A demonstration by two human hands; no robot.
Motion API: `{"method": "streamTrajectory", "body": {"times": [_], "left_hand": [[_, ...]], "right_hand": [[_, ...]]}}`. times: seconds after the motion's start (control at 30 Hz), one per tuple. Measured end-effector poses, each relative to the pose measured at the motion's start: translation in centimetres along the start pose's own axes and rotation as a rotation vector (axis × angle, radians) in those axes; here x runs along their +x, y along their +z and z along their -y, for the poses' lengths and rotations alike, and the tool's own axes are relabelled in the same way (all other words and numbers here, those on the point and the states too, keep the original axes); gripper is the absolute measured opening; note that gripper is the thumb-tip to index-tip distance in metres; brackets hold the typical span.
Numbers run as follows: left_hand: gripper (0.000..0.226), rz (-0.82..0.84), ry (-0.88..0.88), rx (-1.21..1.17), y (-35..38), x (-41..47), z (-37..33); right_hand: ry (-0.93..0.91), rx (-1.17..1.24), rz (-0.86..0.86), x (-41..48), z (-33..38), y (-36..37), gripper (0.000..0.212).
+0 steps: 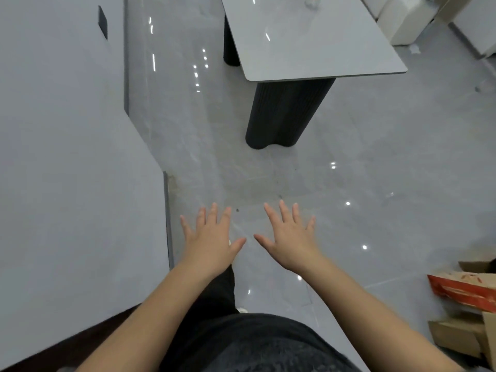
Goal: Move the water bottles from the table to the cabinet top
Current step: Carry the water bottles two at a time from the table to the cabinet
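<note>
Glossy grey tile floor [375, 157] fills most of the view. On the left is a big flat grey slab, which we take for the cabinet top [67, 183]. Ahead is a grey tabletop [308, 47] on black fluted legs [284, 114]. There are white stools or boxes [408, 20] past its right side, we can't tell which, and cardboard boxes [467, 299] with red print low right.

Both hands are empty, fingers straight and spread, over the floor: left hand [212, 237] and right hand [291, 237], near each other but not touching.

One water bottle [312, 4] stands at the tabletop's far end, cut by the frame edge, well apart from the hands. Only a clear base and a bit of red show.

We judge it thin plastic: light, smooth, squashy. Grip it round the mid-body, not too hard. The tabletop's near corner and legs stand between us and it, so we would go along the side. The shiny floor may be slick.
</note>
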State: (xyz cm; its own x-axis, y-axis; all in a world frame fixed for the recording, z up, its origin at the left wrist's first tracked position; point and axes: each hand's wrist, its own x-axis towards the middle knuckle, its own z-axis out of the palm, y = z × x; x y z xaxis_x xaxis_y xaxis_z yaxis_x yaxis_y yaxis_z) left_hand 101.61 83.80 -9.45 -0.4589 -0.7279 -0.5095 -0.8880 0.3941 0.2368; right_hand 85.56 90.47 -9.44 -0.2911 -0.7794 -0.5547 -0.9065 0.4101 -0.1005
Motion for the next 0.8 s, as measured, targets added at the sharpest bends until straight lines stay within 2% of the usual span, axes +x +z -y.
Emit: {"method": "streamTrajectory", "body": {"times": [0.23, 0.57, 0.8], "left_hand": [[0.075, 0.026, -0.014, -0.01, -7.1, 8.1, 1.9], [0.074, 0.062, -0.118, -0.052, -12.0, 15.9, 4.8], [0.075, 0.057, -0.158, -0.047, -16.3, 24.8, 5.5]], "right_hand": [[0.018, 0.073, -0.019, 8.6, 2.3, -6.6, 0.075], [-0.04, 0.073, 0.04, 18.0, 5.0, -11.3, 0.075], [-0.089, 0.066, 0.041, 28.5, 5.2, -16.3, 0.074]]}}
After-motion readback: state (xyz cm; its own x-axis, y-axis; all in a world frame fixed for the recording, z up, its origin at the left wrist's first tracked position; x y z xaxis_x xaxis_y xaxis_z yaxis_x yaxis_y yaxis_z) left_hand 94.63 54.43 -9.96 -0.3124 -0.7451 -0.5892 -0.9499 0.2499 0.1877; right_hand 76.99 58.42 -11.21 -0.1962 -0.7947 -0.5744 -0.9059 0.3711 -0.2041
